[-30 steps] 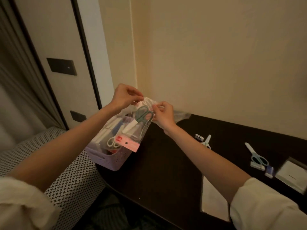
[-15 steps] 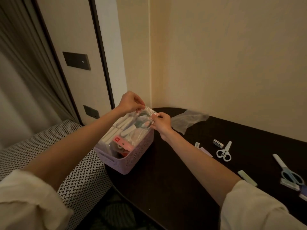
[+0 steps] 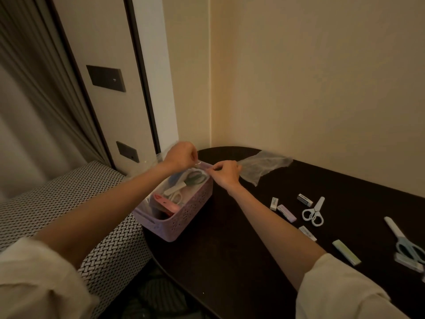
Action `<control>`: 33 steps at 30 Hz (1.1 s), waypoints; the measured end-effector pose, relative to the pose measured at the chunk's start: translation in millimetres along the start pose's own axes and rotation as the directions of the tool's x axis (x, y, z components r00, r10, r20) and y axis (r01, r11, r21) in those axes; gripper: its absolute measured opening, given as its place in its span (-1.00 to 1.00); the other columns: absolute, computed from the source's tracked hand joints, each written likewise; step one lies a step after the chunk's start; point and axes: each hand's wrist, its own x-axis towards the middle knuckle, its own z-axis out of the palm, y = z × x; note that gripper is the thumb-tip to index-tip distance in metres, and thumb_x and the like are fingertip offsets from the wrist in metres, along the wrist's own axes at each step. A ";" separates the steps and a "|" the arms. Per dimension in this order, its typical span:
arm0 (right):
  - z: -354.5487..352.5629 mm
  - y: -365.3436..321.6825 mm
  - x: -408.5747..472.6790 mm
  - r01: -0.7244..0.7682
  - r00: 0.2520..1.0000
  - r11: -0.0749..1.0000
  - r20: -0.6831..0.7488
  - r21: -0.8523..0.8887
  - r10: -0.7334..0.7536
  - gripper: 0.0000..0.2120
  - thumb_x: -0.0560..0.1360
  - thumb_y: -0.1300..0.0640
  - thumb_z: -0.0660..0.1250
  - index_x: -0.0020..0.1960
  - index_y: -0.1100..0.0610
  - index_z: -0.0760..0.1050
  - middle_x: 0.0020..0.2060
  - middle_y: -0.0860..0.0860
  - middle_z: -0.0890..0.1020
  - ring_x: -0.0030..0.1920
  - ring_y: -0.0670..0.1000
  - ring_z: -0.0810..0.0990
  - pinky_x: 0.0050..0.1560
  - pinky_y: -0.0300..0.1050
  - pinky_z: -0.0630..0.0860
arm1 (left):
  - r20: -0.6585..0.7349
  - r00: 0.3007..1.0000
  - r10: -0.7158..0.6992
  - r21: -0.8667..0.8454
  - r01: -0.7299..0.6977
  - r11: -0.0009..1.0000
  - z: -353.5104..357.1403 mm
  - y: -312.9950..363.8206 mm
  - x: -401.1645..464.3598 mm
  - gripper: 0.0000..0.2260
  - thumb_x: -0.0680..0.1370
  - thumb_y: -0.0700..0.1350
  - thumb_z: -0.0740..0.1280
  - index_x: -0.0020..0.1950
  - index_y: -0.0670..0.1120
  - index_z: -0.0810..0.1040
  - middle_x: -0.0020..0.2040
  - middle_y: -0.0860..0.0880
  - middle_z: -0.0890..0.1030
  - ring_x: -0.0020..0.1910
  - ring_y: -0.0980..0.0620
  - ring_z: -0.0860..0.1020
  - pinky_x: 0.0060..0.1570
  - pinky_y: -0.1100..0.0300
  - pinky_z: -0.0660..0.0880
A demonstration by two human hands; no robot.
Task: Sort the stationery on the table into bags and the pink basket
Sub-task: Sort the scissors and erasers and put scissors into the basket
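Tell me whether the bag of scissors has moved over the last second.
Yes. The clear bag, held by both hands, has come down into the pink basket; earlier it hung above the rim.

Pink basket (image 3: 184,217), dark table (image 3: 230,249), black-and-white woven-pattern seat (image 3: 57,199).

Dim warm light, perhaps slightly soft edges
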 end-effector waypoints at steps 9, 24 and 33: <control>10.4 -9.4 14.1 -0.103 0.994 0.992 0.026 -0.073 0.105 -0.81 0.39 0.06 0.47 -0.01 0.06 0.66 0.16 0.11 0.56 0.29 0.18 0.34 0.21 -0.01 0.35 | 0.021 0.993 0.117 0.259 -0.119 0.959 8.0 3.8 -14.5 -0.77 0.46 -0.26 0.42 0.10 -0.15 0.57 0.12 -0.11 0.49 0.08 -0.07 0.48 -0.03 0.17 0.40; 17.9 5.7 15.1 0.049 0.990 0.993 0.139 -0.111 -0.033 -0.79 0.54 0.03 0.29 0.00 0.10 0.65 0.04 0.16 0.60 0.00 0.14 0.59 0.05 0.10 0.57 | 0.430 0.899 0.083 0.200 -0.185 0.962 -2.7 -2.1 -32.1 -0.39 0.32 -0.16 0.57 0.35 -0.09 0.50 0.25 -0.05 0.53 0.16 -0.02 0.50 0.02 0.25 0.36; -41.3 -10.5 -22.1 0.147 0.983 0.989 0.115 -0.024 -0.143 -0.76 0.61 0.22 0.20 0.11 0.28 0.60 -0.05 0.09 0.61 -0.04 0.03 0.57 0.01 -0.08 0.48 | 0.430 0.901 0.057 0.181 -0.148 0.972 -11.3 2.6 -28.9 -0.54 0.43 -0.15 0.49 0.31 -0.13 0.53 0.25 -0.07 0.55 0.16 -0.04 0.52 0.03 0.27 0.35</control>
